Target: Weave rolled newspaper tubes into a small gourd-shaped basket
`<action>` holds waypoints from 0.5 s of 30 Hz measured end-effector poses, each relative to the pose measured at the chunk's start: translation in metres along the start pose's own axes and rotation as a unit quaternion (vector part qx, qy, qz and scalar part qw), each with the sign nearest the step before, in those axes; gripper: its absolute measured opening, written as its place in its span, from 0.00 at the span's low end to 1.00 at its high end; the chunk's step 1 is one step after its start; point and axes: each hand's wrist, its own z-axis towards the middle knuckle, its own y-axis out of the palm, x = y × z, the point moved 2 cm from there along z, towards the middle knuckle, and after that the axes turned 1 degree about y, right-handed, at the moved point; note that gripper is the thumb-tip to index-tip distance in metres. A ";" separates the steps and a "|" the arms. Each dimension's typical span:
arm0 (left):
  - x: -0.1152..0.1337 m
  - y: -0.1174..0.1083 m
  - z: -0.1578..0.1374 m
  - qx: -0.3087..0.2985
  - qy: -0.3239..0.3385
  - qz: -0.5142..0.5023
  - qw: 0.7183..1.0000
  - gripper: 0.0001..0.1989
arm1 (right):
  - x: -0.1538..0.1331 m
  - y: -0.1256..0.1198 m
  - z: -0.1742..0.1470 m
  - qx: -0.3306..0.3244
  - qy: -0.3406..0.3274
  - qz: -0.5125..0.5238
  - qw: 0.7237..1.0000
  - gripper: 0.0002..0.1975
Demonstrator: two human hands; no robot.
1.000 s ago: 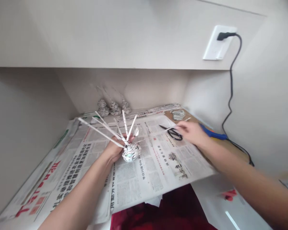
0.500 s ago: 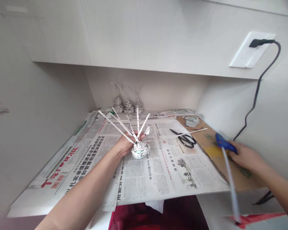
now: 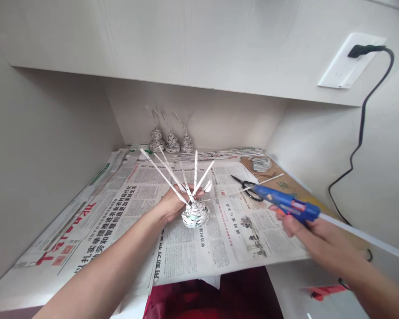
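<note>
My left hand (image 3: 175,203) is closed on a small woven newspaper basket (image 3: 195,215), holding it from its far left side. Several rolled paper sticks (image 3: 168,170) fan upward from its top, and one long paper strip (image 3: 267,180) reaches out to the right. In my right hand (image 3: 307,230) is a blue glue gun (image 3: 284,203), its nozzle pointing left toward the basket but well apart from it. A white glue stick (image 3: 359,233) juts from its rear. Black scissors (image 3: 252,189) lie on the newspaper, partly hidden behind the glue gun's nozzle.
Newspaper sheets (image 3: 133,221) cover the table. Along the back stand three woven gourd shapes (image 3: 172,144) beside a bundle of rolled paper sticks (image 3: 219,154). Cardboard (image 3: 294,188) with a grey crumpled lump (image 3: 260,164) lies at right. A black cord (image 3: 362,115) hangs from the wall socket (image 3: 347,66).
My right hand has brought the glue gun from over the cardboard leftward, turning its nozzle toward the basket. My left hand still holds the basket in nearly the same place.
</note>
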 end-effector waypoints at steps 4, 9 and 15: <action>-0.002 0.004 -0.002 -0.033 -0.006 0.026 0.999 0.16 | -0.041 0.024 -0.008 -0.043 -0.113 0.019 0.992 0.14; -0.004 0.004 -0.002 -0.038 0.022 0.050 0.998 0.14 | -0.062 0.041 -0.003 -0.060 -0.149 0.038 0.986 0.11; -0.006 0.005 -0.002 -0.046 0.027 0.062 0.997 0.13 | -0.071 0.047 0.000 -0.040 -0.172 0.033 0.984 0.10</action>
